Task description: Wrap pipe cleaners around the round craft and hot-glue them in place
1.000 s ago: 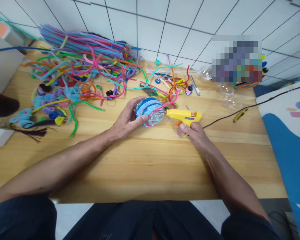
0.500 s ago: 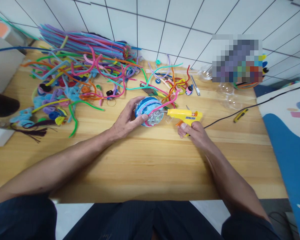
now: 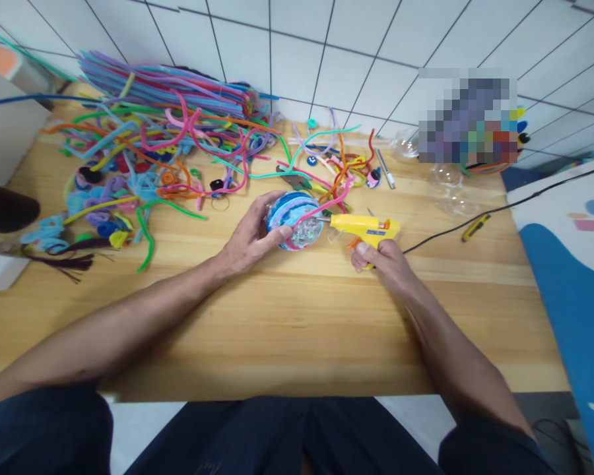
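Note:
My left hand [image 3: 255,234] grips the left side of a clear ball [image 3: 307,232] partly wrapped in blue, light blue and lilac pipe cleaners, its thumb on the front. A pink pipe cleaner [image 3: 329,203] runs over the ball, and its loose end sticks up to the right. In my right hand [image 3: 382,260] is a yellow hot glue gun [image 3: 359,226], fingers round its handle near the orange trigger. The gun's metal nozzle meets the ball's right side beside the pink strip; whether it touches cannot be made out. Thin glue strings hang under the nozzle.
Loose pipe cleaners [image 3: 129,152] and a thick bundle [image 3: 178,89] lie at the back left. Pliers [image 3: 293,177] and a slim cutter [image 3: 386,169] rest behind the ball. Clear balls [image 3: 448,175], a yellow cutter [image 3: 475,228] and the gun's black cord [image 3: 455,227] are at the right.
Hardly anything differs: both hands, the ball and the glue gun keep their places, with only a very slight shift of the whole view.

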`<control>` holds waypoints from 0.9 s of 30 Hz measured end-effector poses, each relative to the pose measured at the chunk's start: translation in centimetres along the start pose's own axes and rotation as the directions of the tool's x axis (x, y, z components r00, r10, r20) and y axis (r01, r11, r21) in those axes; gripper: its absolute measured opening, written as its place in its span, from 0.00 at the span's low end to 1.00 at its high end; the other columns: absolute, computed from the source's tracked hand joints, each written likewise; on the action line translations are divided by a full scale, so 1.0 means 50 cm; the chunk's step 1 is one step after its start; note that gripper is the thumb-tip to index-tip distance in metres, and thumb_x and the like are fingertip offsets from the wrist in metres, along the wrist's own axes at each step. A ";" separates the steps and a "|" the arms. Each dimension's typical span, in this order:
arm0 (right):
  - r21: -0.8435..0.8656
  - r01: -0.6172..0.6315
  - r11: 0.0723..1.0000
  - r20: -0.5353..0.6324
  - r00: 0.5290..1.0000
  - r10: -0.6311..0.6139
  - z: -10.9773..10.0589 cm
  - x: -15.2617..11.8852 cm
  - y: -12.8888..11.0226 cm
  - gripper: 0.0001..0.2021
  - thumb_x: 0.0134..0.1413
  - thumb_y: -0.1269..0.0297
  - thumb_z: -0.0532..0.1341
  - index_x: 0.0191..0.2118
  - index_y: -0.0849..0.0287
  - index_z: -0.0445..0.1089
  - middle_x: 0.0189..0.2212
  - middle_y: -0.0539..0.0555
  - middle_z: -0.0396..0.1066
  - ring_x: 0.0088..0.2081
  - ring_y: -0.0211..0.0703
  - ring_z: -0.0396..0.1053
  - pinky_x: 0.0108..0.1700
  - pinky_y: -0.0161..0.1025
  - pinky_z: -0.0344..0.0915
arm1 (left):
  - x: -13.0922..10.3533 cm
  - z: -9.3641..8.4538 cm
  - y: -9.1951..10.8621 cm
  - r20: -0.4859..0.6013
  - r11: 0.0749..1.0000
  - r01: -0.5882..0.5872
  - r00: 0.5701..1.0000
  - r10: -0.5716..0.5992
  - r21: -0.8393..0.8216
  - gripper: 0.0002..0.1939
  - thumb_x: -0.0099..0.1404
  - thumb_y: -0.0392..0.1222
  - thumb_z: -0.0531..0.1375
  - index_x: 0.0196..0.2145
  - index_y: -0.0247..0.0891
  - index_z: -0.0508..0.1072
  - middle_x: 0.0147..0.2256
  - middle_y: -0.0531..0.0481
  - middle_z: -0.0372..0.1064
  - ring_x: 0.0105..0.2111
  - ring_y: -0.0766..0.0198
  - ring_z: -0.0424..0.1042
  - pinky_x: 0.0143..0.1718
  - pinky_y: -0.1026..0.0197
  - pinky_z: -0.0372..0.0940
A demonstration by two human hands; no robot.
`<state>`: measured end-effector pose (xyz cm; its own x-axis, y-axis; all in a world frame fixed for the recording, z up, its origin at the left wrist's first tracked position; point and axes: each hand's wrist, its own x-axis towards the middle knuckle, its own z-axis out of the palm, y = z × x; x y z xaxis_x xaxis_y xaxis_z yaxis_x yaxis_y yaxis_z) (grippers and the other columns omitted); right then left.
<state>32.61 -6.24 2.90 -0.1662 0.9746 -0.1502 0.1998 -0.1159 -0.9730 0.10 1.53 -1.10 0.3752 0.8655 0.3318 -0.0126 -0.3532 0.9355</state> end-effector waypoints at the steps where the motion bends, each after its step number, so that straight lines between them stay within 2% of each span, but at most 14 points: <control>1: -0.001 0.000 1.000 -0.001 1.000 0.000 0.001 0.000 0.000 0.35 0.61 0.24 0.71 0.27 0.54 0.74 0.22 0.49 0.69 0.26 0.41 0.64 0.31 0.42 0.66 | 0.000 0.000 0.000 0.004 1.000 -0.002 1.000 0.002 0.000 0.40 0.72 0.66 0.72 0.72 0.47 0.69 0.70 0.38 0.73 0.70 0.41 0.74 0.75 0.37 0.68; 11: -0.005 0.016 1.000 0.006 1.000 -0.016 0.019 0.001 -0.002 0.36 0.60 0.22 0.70 0.26 0.54 0.72 0.21 0.49 0.69 0.26 0.41 0.66 0.32 0.42 0.66 | 0.002 0.001 0.000 0.020 1.000 -0.026 0.999 0.026 0.016 0.40 0.72 0.66 0.73 0.72 0.48 0.69 0.70 0.37 0.73 0.70 0.40 0.74 0.75 0.35 0.68; 18: -0.029 0.069 0.997 0.029 0.997 -0.069 0.033 -0.004 -0.003 0.35 0.65 0.25 0.68 0.25 0.54 0.74 0.23 0.50 0.71 0.27 0.41 0.67 0.33 0.42 0.66 | 0.001 0.002 0.002 0.030 0.998 -0.050 0.998 0.050 0.026 0.39 0.73 0.64 0.73 0.73 0.47 0.69 0.71 0.37 0.71 0.71 0.41 0.73 0.75 0.37 0.70; 23: -0.074 0.077 0.994 0.048 0.996 -0.073 0.044 -0.008 -0.023 0.37 0.64 0.22 0.66 0.24 0.54 0.73 0.23 0.50 0.71 0.28 0.41 0.68 0.35 0.43 0.65 | 0.001 -0.001 0.002 0.039 0.998 -0.057 0.998 0.055 0.041 0.39 0.73 0.64 0.73 0.73 0.48 0.69 0.70 0.37 0.71 0.71 0.41 0.73 0.75 0.36 0.69; 27: -0.128 0.064 0.990 0.020 0.998 -0.062 0.050 -0.013 -0.033 0.38 0.62 0.19 0.65 0.25 0.54 0.73 0.24 0.50 0.72 0.29 0.42 0.69 0.36 0.43 0.65 | 0.000 -0.002 -0.002 0.039 0.997 -0.059 0.998 0.058 0.040 0.39 0.73 0.63 0.74 0.73 0.48 0.69 0.70 0.38 0.72 0.70 0.41 0.74 0.74 0.37 0.69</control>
<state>29.96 -7.14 4.18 -0.1974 0.9759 -0.0934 0.3106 -0.0281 -0.9501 0.01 1.61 -1.16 0.4093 0.8293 0.3805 0.0025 -0.4180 0.9084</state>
